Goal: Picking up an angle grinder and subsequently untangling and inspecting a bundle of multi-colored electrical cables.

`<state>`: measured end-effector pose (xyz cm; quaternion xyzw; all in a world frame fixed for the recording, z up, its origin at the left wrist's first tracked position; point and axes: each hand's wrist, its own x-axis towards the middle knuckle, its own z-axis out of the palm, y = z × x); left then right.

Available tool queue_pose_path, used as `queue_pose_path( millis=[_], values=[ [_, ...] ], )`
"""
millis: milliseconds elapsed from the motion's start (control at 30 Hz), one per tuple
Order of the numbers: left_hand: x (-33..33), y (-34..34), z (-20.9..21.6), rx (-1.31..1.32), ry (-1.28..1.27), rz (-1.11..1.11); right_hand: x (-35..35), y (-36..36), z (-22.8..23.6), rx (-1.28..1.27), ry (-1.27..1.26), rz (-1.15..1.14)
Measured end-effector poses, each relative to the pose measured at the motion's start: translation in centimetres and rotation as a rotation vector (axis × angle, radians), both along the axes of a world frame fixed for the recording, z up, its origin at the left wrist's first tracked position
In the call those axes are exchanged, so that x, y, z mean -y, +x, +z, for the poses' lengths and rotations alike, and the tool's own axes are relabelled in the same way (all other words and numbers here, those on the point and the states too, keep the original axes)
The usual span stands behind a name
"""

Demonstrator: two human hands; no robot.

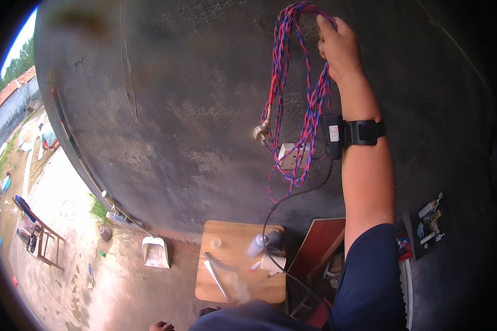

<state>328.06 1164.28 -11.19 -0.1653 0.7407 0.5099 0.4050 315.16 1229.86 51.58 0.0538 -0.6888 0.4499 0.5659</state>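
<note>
Rough matt wall (193,110), twisted plastic-coated wire (284,83)

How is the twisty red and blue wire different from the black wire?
The red and blue wire is two coloured strands twisted together; the black wire is one plain dark strand. The red and blue wire hangs in looped coils from the right hand up against the dark wall; the black wire runs singly from the black wrist strap down past the wooden table. Both are thin, bendy and dangling.

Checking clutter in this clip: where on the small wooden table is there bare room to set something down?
The wooden table is bare along its left edge and front-left corner, beside the small clear cup. Its right half is crowded: plastic bottle, white box, black cable. The right hand is up at the red-and-blue wire bundle.
</note>
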Motion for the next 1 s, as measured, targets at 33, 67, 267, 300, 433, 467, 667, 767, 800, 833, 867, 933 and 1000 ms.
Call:
queue_pose_path(
  millis=[33,67,267,300,433,467,667,767,800,833,867,933,1000],
  values=[
    [-0.5,-0.8,0.9,-0.002,-0.011,-0.063,0.0,1.0,-0.4,-0.010,0.024,0.040],
    [-0.2,-1.3,0.9,0.010,-0.020,-0.079,0.5,1.7,-0.8,-0.021,0.040,0.091],
    [-1.2,-7.3,2.7,-0.179,-0.038,-0.212,5.1,7.5,-2.9,0.227,-0.054,-0.447],
    [-2.7,-8.8,4.7,-0.238,-0.039,-0.260,6.2,8.6,-3.0,0.222,-0.080,-0.358],
    [-7.5,-14.7,9.9,-0.583,0.037,-0.579,10.1,12.1,-5.1,0.188,-0.047,-0.362],
    [-9.2,-15.8,11.4,-0.681,0.082,-0.654,10.2,12.8,-5.8,0.205,-0.050,-0.202],
    [-23.1,-13.3,28.4,-0.873,0.572,-0.802,15.0,17.5,-9.6,0.287,-0.115,-0.036],
    [-26.8,-10.1,33.8,-1.249,0.794,-0.869,17.3,19.9,-10.5,0.293,-0.145,-0.048],
    [-27.4,-9.1,35.1,-1.308,0.805,-0.889,18.0,20.4,-10.7,0.290,-0.155,-0.029],
    [-28.3,-8.0,35.6,-1.370,0.823,-0.864,18.8,21.2,-10.9,0.288,-0.156,-0.039],
    [-28.8,-7.0,35.8,-1.432,0.834,-0.833,19.6,21.8,-11.2,0.294,-0.168,-0.028],
    [-29.4,-5.1,35.4,-1.454,0.839,-0.818,21.2,23.2,-11.5,0.296,-0.178,-0.026],
    [-29.3,-3.8,35.0,-1.480,0.851,-0.802,22.8,24.8,-11.5,0.318,-0.164,-0.083]
  ],
)
